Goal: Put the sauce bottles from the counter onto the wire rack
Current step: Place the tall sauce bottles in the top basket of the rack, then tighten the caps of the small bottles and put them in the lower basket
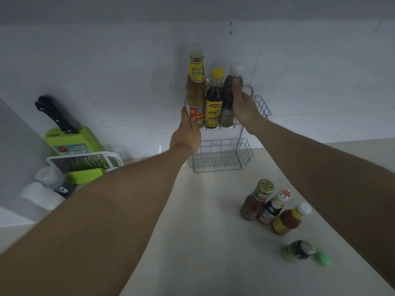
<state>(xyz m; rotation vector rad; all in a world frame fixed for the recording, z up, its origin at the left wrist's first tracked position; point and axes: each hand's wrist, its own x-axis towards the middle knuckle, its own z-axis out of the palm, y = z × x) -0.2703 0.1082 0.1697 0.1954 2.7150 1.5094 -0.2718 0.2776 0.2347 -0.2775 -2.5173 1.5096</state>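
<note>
A two-tier wire rack [261, 106] hangs on the tiled wall. Three bottles stand in its upper tier: a tall tan sauce bottle [195, 82], a dark bottle with a yellow cap [214, 99] and a dark bottle with a white cap [229, 97]. My left hand [186, 133] grips the base of the tan bottle. My right hand [244, 103] wraps the white-capped bottle. The lower tier [220, 159] holds nothing. On the counter at the right stand a gold-capped red sauce bottle [254, 201], a red-and-white-capped dark bottle [272, 207] and a white-capped orange sauce bottle [288, 220].
A small green jar [299, 251] lies on the counter near a green lid [322, 258]. At the left are a green knife block with black handles [70, 137], a white grater [85, 162] on a green box, and two white-lidded containers [46, 186].
</note>
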